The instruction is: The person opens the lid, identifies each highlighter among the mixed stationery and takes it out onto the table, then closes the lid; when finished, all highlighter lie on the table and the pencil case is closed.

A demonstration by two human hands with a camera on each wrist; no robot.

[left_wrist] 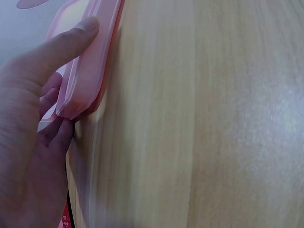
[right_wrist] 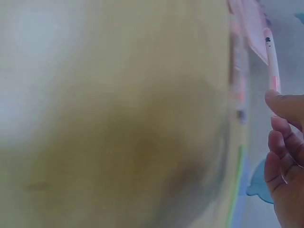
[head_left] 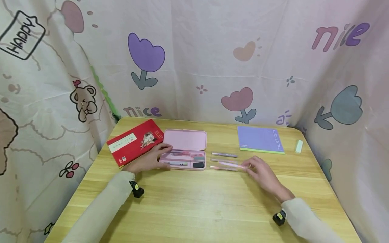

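Note:
In the head view a pink pencil case (head_left: pixel 185 139) lies with its lid tipped back, pens and small blocks in its compartments. My left hand (head_left: pixel 151 158) grips the case's left end. In the left wrist view the left hand's (left_wrist: pixel 35 109) thumb lies along the side of the pencil case (left_wrist: pixel 90 71), its fingers round the corner. To the right, my right hand (head_left: pixel 263 172) pinches a pale pink pen (head_left: pixel 229 164) by one end, above pens on the table. The right wrist view shows that pen (right_wrist: pixel 272 57) between the right hand's (right_wrist: pixel 287 142) thumb and fingers.
Several pens, including a purple one (head_left: pixel 224 154), lie right of the case. A red book (head_left: pixel 133 143) is at the left, partly behind my left hand. A purple notebook (head_left: pixel 259 139) and a pale green-white block (head_left: pixel 299 146) lie toward the back right of the wooden table (head_left: pixel 206 209).

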